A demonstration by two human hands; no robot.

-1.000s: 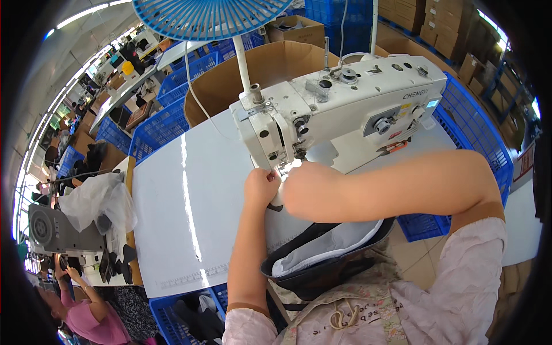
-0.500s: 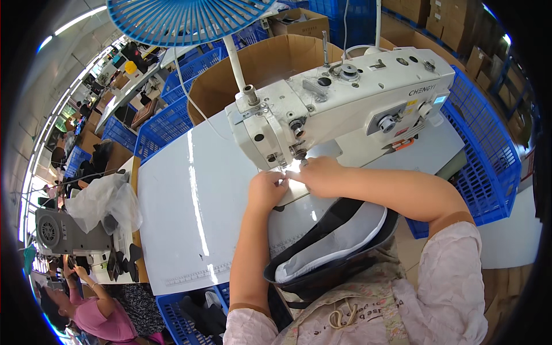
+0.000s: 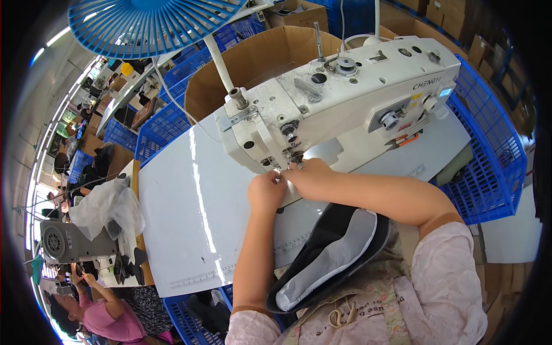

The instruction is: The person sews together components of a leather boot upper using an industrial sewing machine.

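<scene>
Both left hand [image 3: 266,191] and right hand [image 3: 313,179] curl close together at the sewing machine [image 3: 345,103], grip unclear.

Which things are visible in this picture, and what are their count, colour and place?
sewing machine: one, white, on the table
table: one, pale grey, centre
orange-handled tool: one, orange, right of centre
padded fabric piece: one, black and grey, lower centre
fan: one, blue, upper left
large cardboard box: one, brown, behind sewing machine
crates: several, blue, around table
plastic bag: one, translucent white, left
co-worker: one, pink top, lower left
background clutter: uncountable, mixed colours
left hand: one, bare, by sewing machine
right hand: one, bare, by sewing machine
</scene>
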